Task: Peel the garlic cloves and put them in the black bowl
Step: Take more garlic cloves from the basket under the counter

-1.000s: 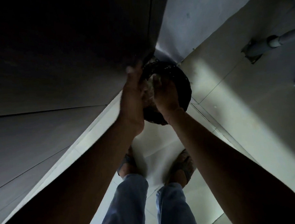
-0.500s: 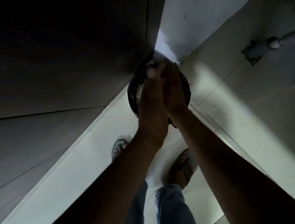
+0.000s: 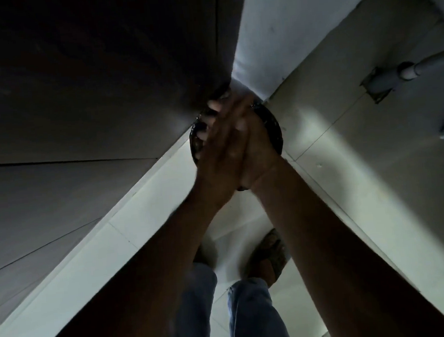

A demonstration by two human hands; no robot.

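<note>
Both hands now pressed together, palm against palm, directly over the black round container [image 3: 274, 127] on the floor [image 3: 146, 227], by the foot of the dark cabinet [image 3: 89, 85]. A second ago they were apart, each side of the opening, with pale stuff visible between them; half a second ago the left hand [image 3: 220, 155] had swung across; now it lies flat on the right hand [image 3: 259, 149] and its edges are motion-blurred. Read: rubbing palms, either loosening skin off a clove or brushing peel off into the container. That would make this a waste-shedding or skin-rubbing step, not a deposit, but can't confirm. Fingers: both sets extended and laid against each other, not curled; can't tell whether anything is trapped between the palms. Garlic: none visible in this frame, location unknown, possibly hidden between the palms or inside the container. Whether this container is the task's black bowl or a bin: can't tell, only a dark rim shows either side of the hands, contents hidden. Counts: two hands, one dark container, zero visible cloves, one sandalled foot [image 3: 270, 257] clear, the other mostly behind the left forearm, one grey pipe fitting [image 3: 384, 78] at the floor's far right edge. Progress can't be judged from here.
</note>
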